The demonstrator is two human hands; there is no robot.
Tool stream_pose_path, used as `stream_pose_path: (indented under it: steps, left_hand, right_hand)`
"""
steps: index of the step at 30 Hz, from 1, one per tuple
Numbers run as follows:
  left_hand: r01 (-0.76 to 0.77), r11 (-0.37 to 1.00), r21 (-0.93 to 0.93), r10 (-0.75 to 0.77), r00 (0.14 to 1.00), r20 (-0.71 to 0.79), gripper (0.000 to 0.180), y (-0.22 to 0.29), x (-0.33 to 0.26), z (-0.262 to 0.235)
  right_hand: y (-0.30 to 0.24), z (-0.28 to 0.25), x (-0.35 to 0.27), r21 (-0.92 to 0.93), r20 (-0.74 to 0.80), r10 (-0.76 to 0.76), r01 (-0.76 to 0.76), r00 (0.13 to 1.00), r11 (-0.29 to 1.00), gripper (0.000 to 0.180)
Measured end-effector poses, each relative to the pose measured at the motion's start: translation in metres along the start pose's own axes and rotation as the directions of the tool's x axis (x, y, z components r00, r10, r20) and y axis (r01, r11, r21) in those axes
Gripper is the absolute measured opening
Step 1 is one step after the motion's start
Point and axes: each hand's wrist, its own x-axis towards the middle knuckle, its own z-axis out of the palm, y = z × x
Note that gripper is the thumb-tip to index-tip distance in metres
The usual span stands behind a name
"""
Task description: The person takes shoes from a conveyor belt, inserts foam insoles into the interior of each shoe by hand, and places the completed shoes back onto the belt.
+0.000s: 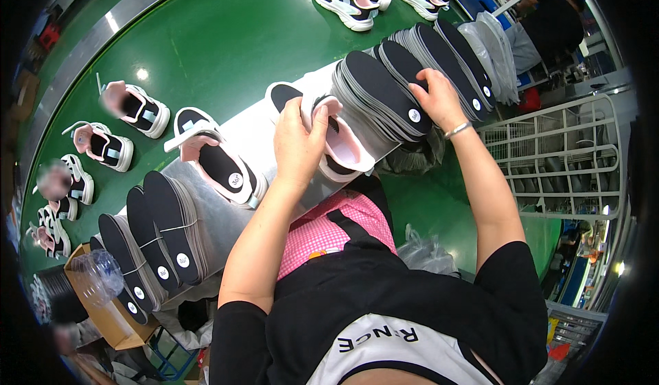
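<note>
Head view: my left hand [300, 141] is curled over the middle of a sneaker [345, 145], thumb on one side and fingers on the other, pinching it beside the raised tongue. That sneaker sits at the middle of the metal-topped desk [241, 130], toe pointing far and left, heel near me. It has a chunky white sole, a black toe area, pink lining around the collar and a pale pinkish floor at the heel. My right hand [438, 100], a bangle [458, 130] on its wrist, is loosely spread over the black insoles [374, 86] at the desk's right, thumb and forefinger apart; I cannot tell whether the fingertips press on them. Counting, I see four stacks of insoles on the right, flat and grey-edged, with round white labels on their near ends, and four more stacks [175, 227] on the left, thin ties around some. One other sneaker [230, 169] stands on the desk, left of mine, with a black labelled insole inside. Across the green surface [199, 49] are at least four sneakers [103, 145] at far left and at least three overlapping shoes [353, 1] at far right. One white wire rack [549, 152] stands to the right.
</note>
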Motion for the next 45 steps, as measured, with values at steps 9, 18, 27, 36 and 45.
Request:
stream_pose_path:
  steps: [9, 18, 27, 36, 45]
  left_hand:
    - [0.073, 0.988, 0.135, -0.065, 0.996, -0.062, 0.025, 0.011, 0.007, 0.001]
    - [0.081, 0.976, 0.2, -0.078, 0.997, -0.027, 0.021, 0.016, -0.007, 0.002]
    - [0.031, 0.982, 0.188, -0.026, 0.999, -0.028, 0.018, 0.009, -0.013, 0.007]
    - [0.056, 0.99, 0.129, -0.05, 0.998, -0.049, 0.017, 0.005, -0.017, 0.01]
    - [0.127, 0.991, 0.036, -0.126, 0.991, -0.034, 0.015, 0.0, -0.014, 0.013]
  right_hand:
    - [0.016, -0.026, 0.016, -0.158, 0.044, 0.169, -0.16, 0.985, 0.974, 0.036]
    - [-0.1, -0.067, -0.026, 0.284, 0.927, -0.017, -0.672, 0.375, 0.684, 0.021]
    - [-0.129, -0.004, -0.035, 0.058, 0.526, -0.332, 0.356, 0.783, 0.933, 0.018]
    - [-0.116, -0.043, -0.037, 0.036, 0.574, -0.438, 0.513, 0.692, 0.857, 0.017]
    - [-0.122, 0.023, -0.034, 0.046, 0.545, -0.484, 0.552, 0.685, 0.833, 0.007]
